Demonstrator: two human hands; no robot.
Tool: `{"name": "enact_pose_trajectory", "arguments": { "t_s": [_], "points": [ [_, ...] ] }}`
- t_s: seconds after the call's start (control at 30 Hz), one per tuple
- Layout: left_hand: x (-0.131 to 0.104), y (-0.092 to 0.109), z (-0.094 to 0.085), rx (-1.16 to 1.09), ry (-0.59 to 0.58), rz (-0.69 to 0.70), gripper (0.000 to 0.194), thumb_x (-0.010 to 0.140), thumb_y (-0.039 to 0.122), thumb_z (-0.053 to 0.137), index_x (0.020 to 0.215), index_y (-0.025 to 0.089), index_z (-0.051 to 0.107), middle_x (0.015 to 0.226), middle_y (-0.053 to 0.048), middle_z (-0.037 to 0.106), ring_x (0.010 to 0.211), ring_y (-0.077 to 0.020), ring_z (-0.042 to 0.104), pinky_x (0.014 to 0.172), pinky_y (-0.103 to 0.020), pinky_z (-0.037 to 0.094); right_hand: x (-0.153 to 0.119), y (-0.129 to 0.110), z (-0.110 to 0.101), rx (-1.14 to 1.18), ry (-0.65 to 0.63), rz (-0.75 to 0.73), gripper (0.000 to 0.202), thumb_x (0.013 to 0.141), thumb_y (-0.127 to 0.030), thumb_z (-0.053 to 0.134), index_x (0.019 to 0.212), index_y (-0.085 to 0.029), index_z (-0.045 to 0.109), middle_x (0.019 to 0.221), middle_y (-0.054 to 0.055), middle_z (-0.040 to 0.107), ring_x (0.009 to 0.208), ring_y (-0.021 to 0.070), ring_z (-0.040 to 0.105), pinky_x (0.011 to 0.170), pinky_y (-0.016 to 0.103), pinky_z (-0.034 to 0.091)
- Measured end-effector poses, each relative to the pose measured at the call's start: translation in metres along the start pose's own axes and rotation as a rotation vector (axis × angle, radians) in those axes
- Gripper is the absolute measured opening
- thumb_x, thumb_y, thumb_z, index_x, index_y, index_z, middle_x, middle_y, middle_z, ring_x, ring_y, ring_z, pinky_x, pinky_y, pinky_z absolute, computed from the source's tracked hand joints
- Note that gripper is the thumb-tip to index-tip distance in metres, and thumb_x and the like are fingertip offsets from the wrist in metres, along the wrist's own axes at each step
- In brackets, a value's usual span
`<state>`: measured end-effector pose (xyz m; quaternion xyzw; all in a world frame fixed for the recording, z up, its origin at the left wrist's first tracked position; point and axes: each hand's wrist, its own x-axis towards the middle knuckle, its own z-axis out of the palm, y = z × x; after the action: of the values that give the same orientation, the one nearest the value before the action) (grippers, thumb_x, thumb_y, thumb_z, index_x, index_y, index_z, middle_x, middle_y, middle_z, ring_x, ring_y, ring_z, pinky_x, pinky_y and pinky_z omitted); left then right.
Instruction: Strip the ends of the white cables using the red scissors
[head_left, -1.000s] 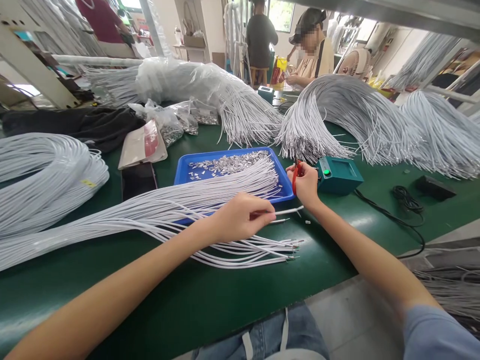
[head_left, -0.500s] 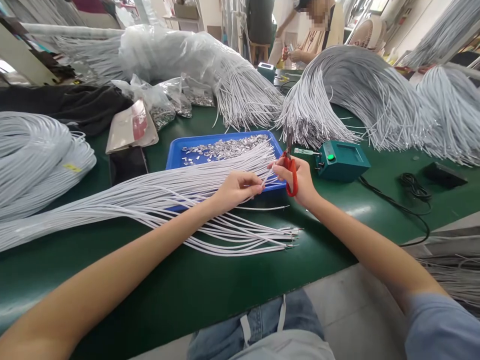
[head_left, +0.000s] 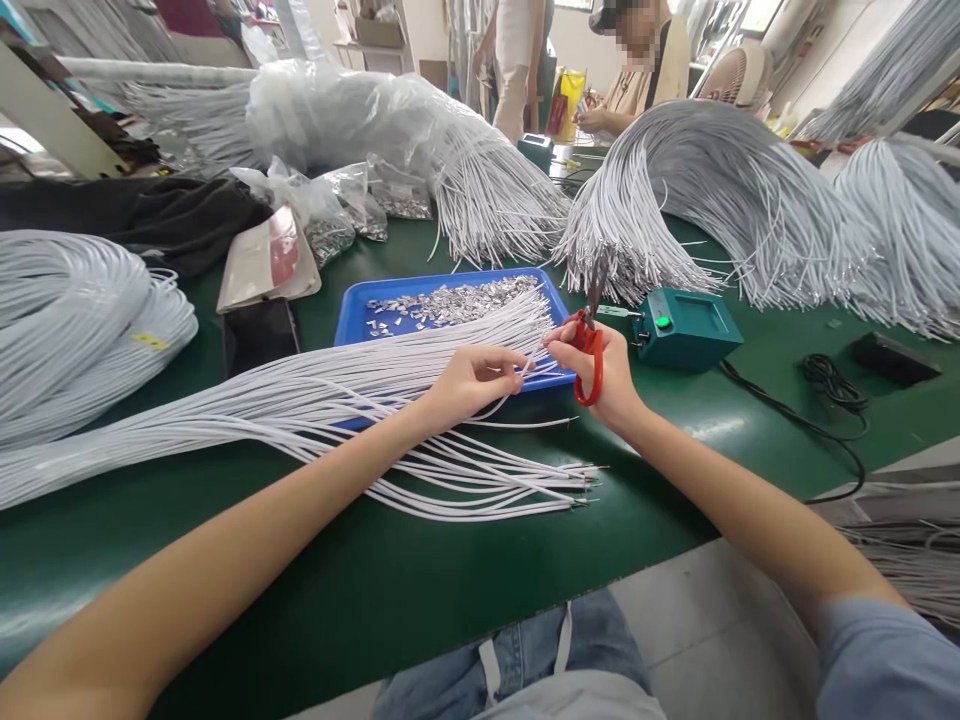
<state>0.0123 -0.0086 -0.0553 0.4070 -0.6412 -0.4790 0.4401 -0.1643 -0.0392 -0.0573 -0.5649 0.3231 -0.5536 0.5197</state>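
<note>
Cable in hand: 1 white cable point(head_left: 530, 362) runs up between your 2 hands, over the near right part of the blue tray point(head_left: 349, 318).
Left hand: your left hand point(head_left: 471, 385) pinches that cable between thumb and forefinger, a little below its tip.
Right hand: your right hand point(head_left: 611, 375) brings thumb and forefinger together at the tip; whether they grip bare wire or a metal piece is too small to tell.
Scissors: the red-handled scissors point(head_left: 598, 372) hang on your right hand, blades pointing far; no cable lies between them.
Tray ends: a thick fan of white cables point(head_left: 360, 368) ends on the right of the tray; these may be done, but you can't confirm their tips from here.
Near ends: a smaller group of loose cables point(head_left: 517, 514) lies on the near table, thin wires showing at several tips; these look left to do.
Metal pieces: many small silvery pieces point(head_left: 465, 303) remain loose on the far side of the tray, so supply seems ample.
Stage: your current cable appears midway, its end not yet released.
</note>
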Motion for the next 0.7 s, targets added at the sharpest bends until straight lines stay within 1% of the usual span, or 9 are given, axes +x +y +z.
{"name": "enact_pose_trajectory", "arguments": {
  "t_s": [0.17, 0.3, 0.4, 0.5, 0.6, 0.7],
  "points": [
    [0.001, -0.003, 0.000, 0.017, 0.022, 0.015, 0.021, 0.069, 0.026, 0.070, 0.081, 0.010, 0.073, 0.056, 0.000, 0.057, 0.050, -0.0070, 0.045, 0.046, -0.018, 0.036, -0.002, -0.003, 0.001, -0.041, 0.012, -0.071, 0.019, 0.067, -0.023, 0.071, 0.063, -0.018, 0.053, 0.072, 0.000, 0.066, 0.066, 0.0131, 0.058, 0.063, 0.027, 0.048],
    [0.002, -0.005, -0.001, -0.006, 0.000, 0.049, 0.020, 0.066, 0.023, 0.072, 0.081, 0.009, 0.073, 0.054, 0.001, 0.057, 0.048, -0.0060, 0.044, 0.043, -0.016, 0.033, -0.003, -0.002, 0.001, -0.045, 0.013, -0.096, 0.021, 0.066, -0.020, 0.073, 0.064, -0.019, 0.052, 0.069, -0.002, 0.064, 0.065, 0.0121, 0.057, 0.063, 0.026, 0.046],
    [0.001, -0.005, 0.000, -0.059, -0.064, 0.033, 0.020, 0.067, 0.023, 0.073, 0.079, 0.008, 0.073, 0.051, 0.001, 0.056, 0.045, -0.0051, 0.044, 0.041, -0.015, 0.033, -0.004, -0.001, 0.001, -0.013, -0.021, -0.074, 0.023, 0.066, -0.020, 0.075, 0.065, -0.019, 0.052, 0.068, -0.002, 0.064, 0.063, 0.0113, 0.056, 0.061, 0.026, 0.045],
    [-0.002, -0.002, 0.001, -0.130, -0.125, -0.016, 0.025, 0.072, 0.029, 0.073, 0.084, 0.008, 0.072, 0.058, -0.002, 0.063, 0.041, -0.0050, 0.046, 0.039, -0.016, 0.035, -0.007, -0.002, 0.003, 0.009, -0.073, -0.065, 0.025, 0.066, -0.022, 0.076, 0.066, -0.019, 0.051, 0.069, -0.002, 0.064, 0.063, 0.0119, 0.057, 0.062, 0.026, 0.047],
    [-0.004, 0.000, 0.002, -0.172, -0.128, 0.004, 0.028, 0.074, 0.034, 0.072, 0.083, 0.008, 0.072, 0.068, -0.006, 0.068, 0.043, -0.0052, 0.049, 0.041, -0.017, 0.039, -0.012, -0.003, 0.006, 0.002, -0.155, -0.044, 0.027, 0.067, -0.026, 0.077, 0.068, -0.020, 0.051, 0.069, -0.002, 0.063, 0.063, 0.0129, 0.058, 0.062, 0.028, 0.049],
    [-0.003, 0.000, 0.002, -0.162, -0.111, 0.046, 0.030, 0.074, 0.037, 0.074, 0.076, 0.008, 0.071, 0.063, -0.005, 0.066, 0.042, -0.0047, 0.048, 0.040, -0.016, 0.038, -0.014, -0.003, 0.007, -0.026, -0.181, -0.053, 0.026, 0.067, -0.027, 0.077, 0.068, -0.019, 0.052, 0.070, -0.001, 0.062, 0.064, 0.0134, 0.057, 0.062, 0.028, 0.049]
  ]
}}
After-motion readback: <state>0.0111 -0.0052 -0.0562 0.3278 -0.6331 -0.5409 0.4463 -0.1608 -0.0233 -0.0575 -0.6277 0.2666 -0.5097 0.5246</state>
